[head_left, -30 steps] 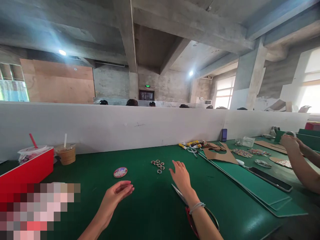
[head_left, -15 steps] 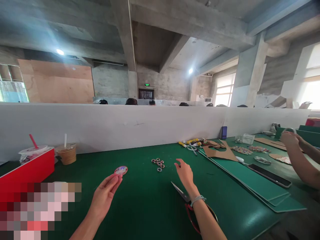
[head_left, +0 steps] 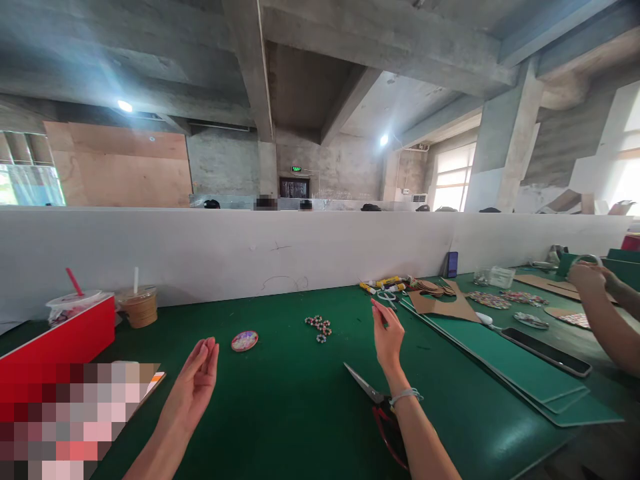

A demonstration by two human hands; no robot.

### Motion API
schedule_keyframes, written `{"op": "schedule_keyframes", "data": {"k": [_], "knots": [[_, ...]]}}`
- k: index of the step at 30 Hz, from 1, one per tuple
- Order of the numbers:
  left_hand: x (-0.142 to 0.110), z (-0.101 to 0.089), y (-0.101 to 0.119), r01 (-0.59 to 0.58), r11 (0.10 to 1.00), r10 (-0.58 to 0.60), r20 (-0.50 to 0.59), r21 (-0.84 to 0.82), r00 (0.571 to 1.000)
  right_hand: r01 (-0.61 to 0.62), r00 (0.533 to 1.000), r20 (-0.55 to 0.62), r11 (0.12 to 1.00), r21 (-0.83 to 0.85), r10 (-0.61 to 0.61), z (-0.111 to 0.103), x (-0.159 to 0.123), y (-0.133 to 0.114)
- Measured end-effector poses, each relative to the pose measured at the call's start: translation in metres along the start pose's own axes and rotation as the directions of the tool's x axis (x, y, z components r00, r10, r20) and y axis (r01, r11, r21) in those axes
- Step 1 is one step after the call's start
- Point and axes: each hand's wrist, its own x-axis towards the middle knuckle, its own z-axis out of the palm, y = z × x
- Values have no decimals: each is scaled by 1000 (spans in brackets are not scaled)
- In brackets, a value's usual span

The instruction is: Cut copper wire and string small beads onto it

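A round, patterned disc [head_left: 245, 341] with a reddish rim lies flat on the green table. My left hand [head_left: 193, 380] is raised just left of it, empty and apart from it, its fingers loosely extended. To the right of the disc rests a small cluster of beads [head_left: 320, 327] in ring shapes. Beyond the beads on the right, my right hand [head_left: 389, 337] is held up with thumb and fingertips brought together; anything between them is too small to make out. Beneath that forearm lies a pair of scissors [head_left: 367, 385] with red handles, blades pointing away to the left, partly hidden.
Green boards [head_left: 505, 363] and a black phone [head_left: 545, 351] lie at right, near cut cardboard [head_left: 443, 303] and yellow markers [head_left: 387, 283]. Another person's hands [head_left: 590, 273] hold a ring there. Two drink cups, one brown [head_left: 139, 308], stand left behind a red panel [head_left: 65, 333]. A white partition [head_left: 225, 257] borders the back.
My left hand has let go of the disc, which now lies on the table, and has drawn back left. My right hand has risen and moved right, its fingertips closing together.
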Motion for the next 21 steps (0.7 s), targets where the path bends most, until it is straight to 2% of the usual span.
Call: {"op": "schedule_keyframes", "data": {"k": [2, 3, 5, 6, 7, 10, 12, 15, 17, 19, 21], "knots": [[-4, 0, -5, 19, 996, -21, 19, 92, 1000, -83, 994, -55, 973, 216, 97, -1, 3, -4], [-6, 0, -9, 45, 987, -52, 42, 157, 998, -132, 981, -90, 927, 352, 174, -3, 6, -5], [-12, 0, -22, 109, 951, -143, 97, 290, 985, -212, 938, -91, 763, 610, 333, -11, 13, -5], [-15, 1, -30, 148, 930, -203, 134, 337, 970, -242, 921, -48, 665, 706, 386, -16, 17, -4], [-17, 3, -39, 145, 923, -214, 162, 356, 963, -258, 912, 0, 576, 776, 410, -23, 21, -2], [-19, 22, -70, 132, 918, -225, 217, 375, 950, -255, 931, 109, 406, 878, 349, -43, 32, 0], [-17, 46, -97, 92, 924, -210, 292, 372, 933, -207, 948, 105, 332, 920, 301, -54, 36, -3], [-16, 86, -148, 26, 905, -221, 419, 424, 881, -129, 954, 75, 170, 977, 291, -66, 38, -13], [-19, 106, -188, 50, 883, -282, 441, 467, 852, -99, 948, 77, 57, 993, 310, -70, 38, -18], [-27, 118, -230, 80, 850, -348, 442, 520, 827, -94, 939, 85, 11, 996, 334, -71, 38, -19], [-37, 122, -265, 104, 808, -418, 440, 580, 795, -104, 928, 83, 36, 994, 364, -69, 37, -16]]}}
